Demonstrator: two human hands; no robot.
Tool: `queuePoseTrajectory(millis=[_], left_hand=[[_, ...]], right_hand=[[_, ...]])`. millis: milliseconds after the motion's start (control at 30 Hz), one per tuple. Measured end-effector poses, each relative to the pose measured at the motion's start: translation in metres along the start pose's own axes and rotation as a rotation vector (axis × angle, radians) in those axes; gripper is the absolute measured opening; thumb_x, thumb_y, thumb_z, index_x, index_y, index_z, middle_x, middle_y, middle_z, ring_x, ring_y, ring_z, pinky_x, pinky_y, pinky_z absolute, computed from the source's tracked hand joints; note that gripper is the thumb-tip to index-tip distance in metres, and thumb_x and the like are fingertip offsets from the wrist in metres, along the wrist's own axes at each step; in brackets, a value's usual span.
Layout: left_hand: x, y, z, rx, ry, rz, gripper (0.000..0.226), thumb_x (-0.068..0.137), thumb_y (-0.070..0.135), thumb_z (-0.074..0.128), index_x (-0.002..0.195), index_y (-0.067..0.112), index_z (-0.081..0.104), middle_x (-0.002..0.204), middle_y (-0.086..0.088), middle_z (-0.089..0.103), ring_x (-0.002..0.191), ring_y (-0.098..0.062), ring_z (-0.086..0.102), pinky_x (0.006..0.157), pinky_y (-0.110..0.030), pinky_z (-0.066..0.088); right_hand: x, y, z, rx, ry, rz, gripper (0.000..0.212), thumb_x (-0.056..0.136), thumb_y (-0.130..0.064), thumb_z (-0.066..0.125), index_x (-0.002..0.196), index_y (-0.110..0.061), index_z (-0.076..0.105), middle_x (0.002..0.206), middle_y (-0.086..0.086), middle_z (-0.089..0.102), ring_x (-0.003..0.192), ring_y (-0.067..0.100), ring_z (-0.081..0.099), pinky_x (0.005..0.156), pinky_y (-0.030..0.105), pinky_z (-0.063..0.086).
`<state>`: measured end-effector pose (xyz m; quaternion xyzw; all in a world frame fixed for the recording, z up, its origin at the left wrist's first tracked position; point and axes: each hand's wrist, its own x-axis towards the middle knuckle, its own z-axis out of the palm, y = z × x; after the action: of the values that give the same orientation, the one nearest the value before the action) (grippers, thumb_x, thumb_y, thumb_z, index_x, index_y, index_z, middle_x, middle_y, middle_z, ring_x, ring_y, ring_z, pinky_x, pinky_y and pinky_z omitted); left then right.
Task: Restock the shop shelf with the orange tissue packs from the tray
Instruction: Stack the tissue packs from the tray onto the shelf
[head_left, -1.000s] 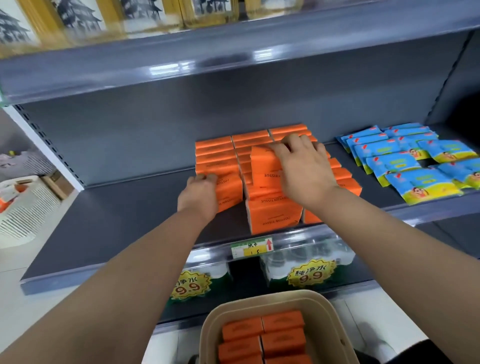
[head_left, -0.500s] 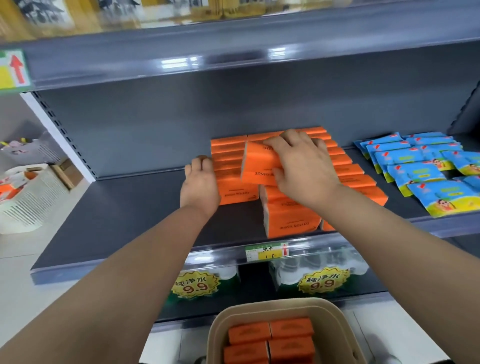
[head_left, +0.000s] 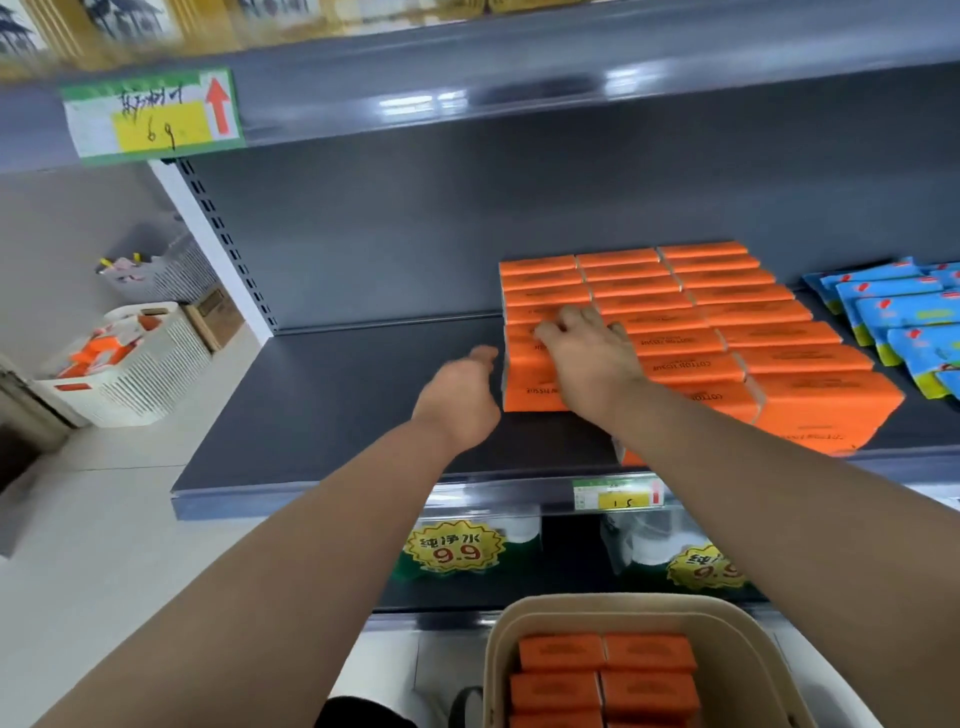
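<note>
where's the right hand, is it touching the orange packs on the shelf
Touching. The head view shows the right hand resting on top of the orange packs, fingers on the left column.
</note>
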<state>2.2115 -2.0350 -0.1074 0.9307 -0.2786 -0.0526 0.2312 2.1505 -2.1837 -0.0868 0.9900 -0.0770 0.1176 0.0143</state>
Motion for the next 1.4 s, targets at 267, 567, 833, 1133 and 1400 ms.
queuePoseTrajectory(millis=[267,567,833,1133,1400], left_hand=[[-0.001,0.016,0.016,-0.085,-0.01,-0.014,0.046,0.085,0.001,0.051,0.129,0.011,0.041,0.116,-0.011,0.062,0.105,-0.029,0.059,0.085,-0.043,0.051],[-0.057,0.032,0.004,-0.097,0.229,0.033,0.054,0.088,0.002,0.048,0.141,0.008,0.035,0.135,-0.008,0.053,0.125,-0.026,0.048,0.098,-0.036,0.044],[-0.136,0.033,0.058,-0.005,0.123,0.165,0.043,0.089,0.004,0.048,0.131,0.015,0.049,0.124,-0.008,0.059,0.118,-0.023,0.052,0.094,-0.036,0.046],[-0.201,0.014,0.175,0.163,-0.325,0.089,0.04,0.092,0.017,0.044,0.132,0.018,0.045,0.124,-0.005,0.059,0.112,-0.023,0.055,0.093,-0.034,0.046],[-0.212,-0.009,0.219,0.31,-0.524,-0.035,0.031,0.088,0.013,0.042,0.118,0.017,0.046,0.122,-0.006,0.054,0.111,-0.026,0.053,0.086,-0.039,0.046]], right_hand=[[-0.004,0.0,0.002,-0.05,-0.014,-0.019,0.064,0.076,0.004,0.06,0.135,-0.014,0.041,0.132,0.013,0.041,0.127,0.03,0.036,0.101,0.046,0.035],[-0.066,0.0,-0.011,-0.065,0.205,-0.091,0.06,0.069,-0.004,0.071,0.124,-0.019,0.051,0.118,0.006,0.052,0.113,0.028,0.048,0.086,0.04,0.039],[-0.183,0.017,0.035,-0.025,0.18,-0.089,0.055,0.062,-0.007,0.077,0.114,-0.017,0.061,0.106,0.005,0.06,0.099,0.029,0.056,0.073,0.039,0.044],[-0.299,0.045,0.13,0.037,-0.4,0.049,0.039,0.09,-0.025,0.052,0.128,-0.028,0.045,0.131,-0.001,0.048,0.123,0.023,0.043,0.104,0.04,0.034],[-0.303,0.035,0.183,0.104,-0.562,0.063,0.035,0.093,-0.015,0.04,0.126,-0.025,0.049,0.13,0.001,0.05,0.125,0.022,0.041,0.099,0.038,0.035]])
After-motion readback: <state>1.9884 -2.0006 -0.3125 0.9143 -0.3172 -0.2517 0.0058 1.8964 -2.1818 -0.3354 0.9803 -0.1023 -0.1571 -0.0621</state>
